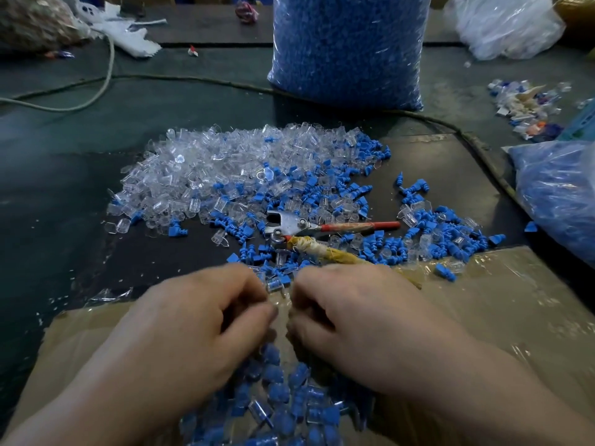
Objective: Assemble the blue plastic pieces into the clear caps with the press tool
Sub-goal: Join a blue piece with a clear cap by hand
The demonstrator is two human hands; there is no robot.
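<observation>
Blue plastic pieces (310,181) lie scattered across the dark surface (64,188) at 12 to 2 o'clock of the hands, mixed along their edge with a heap of clear caps (193,165) at 11 o'clock. The press tool (291,223), a plier-type tool with one red handle and one tape-wrapped handle, lies unheld just beyond the hands at 12 to 1 o'clock. The left hand (193,317) and right hand (357,313) meet fingertip to fingertip over a sheet of cardboard (483,317), fingers curled inward. Motion blur hides whether either pinches a part. A mound of blue-and-clear parts (289,397), apparently assembled, sits at 6 o'clock between the wrists.

Assessment: both parts look small, light and rigid. The caps look smooth and likely slippery, and prone to skating away or cracking under a crooked squeeze. The cap is best pinched by its side walls and the blue piece by its flat head, ribbed stem leading.
</observation>
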